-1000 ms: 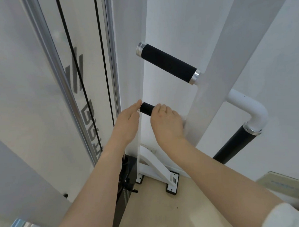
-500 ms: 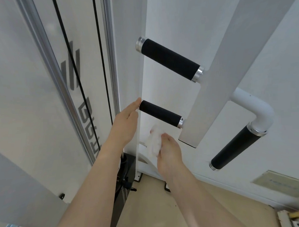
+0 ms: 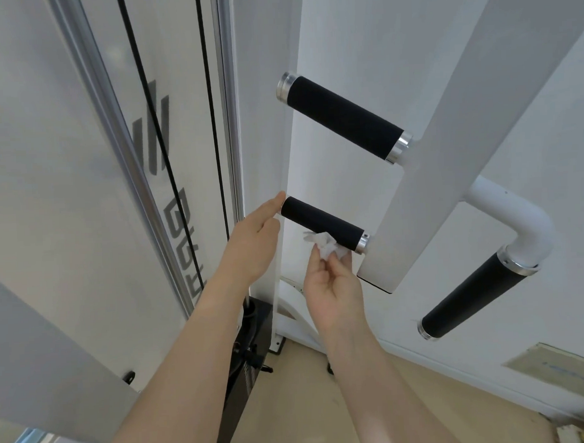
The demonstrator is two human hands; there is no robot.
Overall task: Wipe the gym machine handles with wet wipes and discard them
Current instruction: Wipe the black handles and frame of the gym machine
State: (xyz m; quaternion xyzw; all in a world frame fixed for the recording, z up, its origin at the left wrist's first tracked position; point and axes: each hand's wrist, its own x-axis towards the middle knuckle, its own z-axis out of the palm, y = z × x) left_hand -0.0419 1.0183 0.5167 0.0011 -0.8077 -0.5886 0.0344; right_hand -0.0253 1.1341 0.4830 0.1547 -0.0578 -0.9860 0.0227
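The right hand [image 3: 332,288] is pinching a crumpled wet wipe [image 3: 325,246] between thumb and curled fingertips, holding it just under the lower black handle [image 3: 321,222], seemingly brushing its underside. The left hand [image 3: 251,246] is reaching up with straight, relaxed fingers, their tips touching that handle's free end, grasping nothing.

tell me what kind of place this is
Most likely a gym: a white machine frame carries black padded handles, and black cables run beside a steel guide rail, as on a cable station.
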